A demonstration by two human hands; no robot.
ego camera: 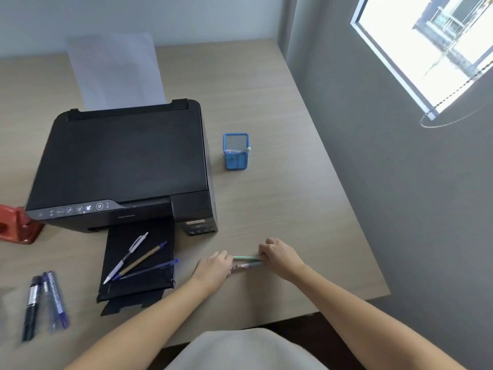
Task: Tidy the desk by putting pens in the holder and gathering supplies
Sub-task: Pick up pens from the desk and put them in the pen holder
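Two pens lie side by side on the desk near its front edge: a mint green pen (246, 258) and a patterned pink pen (244, 267). My left hand (213, 268) closes on their left ends and my right hand (280, 255) on their right ends. A blue mesh pen holder (236, 156) stands further back, right of the printer, with one pen resting across its rim. Three pens (138, 259) lie on the printer's black output tray. Several dark and blue pens (46, 303) lie on the desk at the front left.
A black printer (120, 164) with paper (114, 70) in its rear feed fills the desk's middle left. A red object (16, 225) sits at the left edge. The grey wall (386, 182) and a window border the desk's right side.
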